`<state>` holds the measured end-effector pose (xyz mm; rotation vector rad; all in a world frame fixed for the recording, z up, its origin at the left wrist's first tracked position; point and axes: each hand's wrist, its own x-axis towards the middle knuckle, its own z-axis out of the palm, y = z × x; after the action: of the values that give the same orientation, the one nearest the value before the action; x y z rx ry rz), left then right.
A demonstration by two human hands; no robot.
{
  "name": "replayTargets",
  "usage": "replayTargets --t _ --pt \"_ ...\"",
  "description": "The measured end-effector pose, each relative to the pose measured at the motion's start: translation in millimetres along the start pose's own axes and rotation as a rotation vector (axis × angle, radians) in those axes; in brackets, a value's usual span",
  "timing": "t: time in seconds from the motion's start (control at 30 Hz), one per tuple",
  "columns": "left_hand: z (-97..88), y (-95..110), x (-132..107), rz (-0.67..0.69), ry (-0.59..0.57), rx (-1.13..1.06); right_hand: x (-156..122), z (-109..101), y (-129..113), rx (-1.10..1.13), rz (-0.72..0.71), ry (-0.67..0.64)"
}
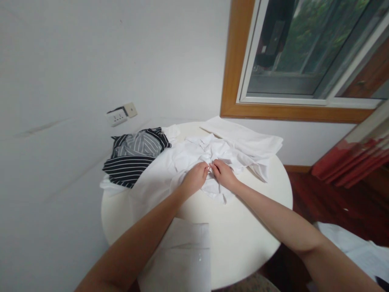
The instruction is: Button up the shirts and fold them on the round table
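Note:
A white shirt point(170, 166) lies rumpled across a round white table. My left hand point(197, 177) is closed in a pinch on its cloth near the middle of the bunched part. Close beside it, my right hand point(223, 173) also pinches the shirt, the fingertips of both hands almost meeting. A small light spot shows between the fingers, too small to name. One wide white part of the cloth point(243, 136) spreads out behind my right hand, toward the window side.
A black-and-white striped garment point(130, 170) is heaped at the table's left edge, by the wall. Pale folded cloth point(191, 251) lies at the near edge of the round table point(237, 251). White cloth point(358, 251) shows at lower right. A wall socket point(118, 117) sits behind.

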<state>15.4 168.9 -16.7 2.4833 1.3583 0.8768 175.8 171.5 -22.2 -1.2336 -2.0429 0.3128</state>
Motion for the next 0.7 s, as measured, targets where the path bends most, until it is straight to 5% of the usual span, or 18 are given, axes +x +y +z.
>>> replayTargets --t 0.27,0.4,0.7 --pt "-2.3 2 -2 -0.038 -0.011 -0.124 1 -3 4 0.142 0.073 -0.143" --pt "-1.5 3 -2 -0.064 -0.016 -0.217 -1 -6 1 0.143 0.084 -0.113" --pt "-20.3 22 -5 -0.019 0.043 0.208 1 -7 -8 0.083 0.065 0.01"
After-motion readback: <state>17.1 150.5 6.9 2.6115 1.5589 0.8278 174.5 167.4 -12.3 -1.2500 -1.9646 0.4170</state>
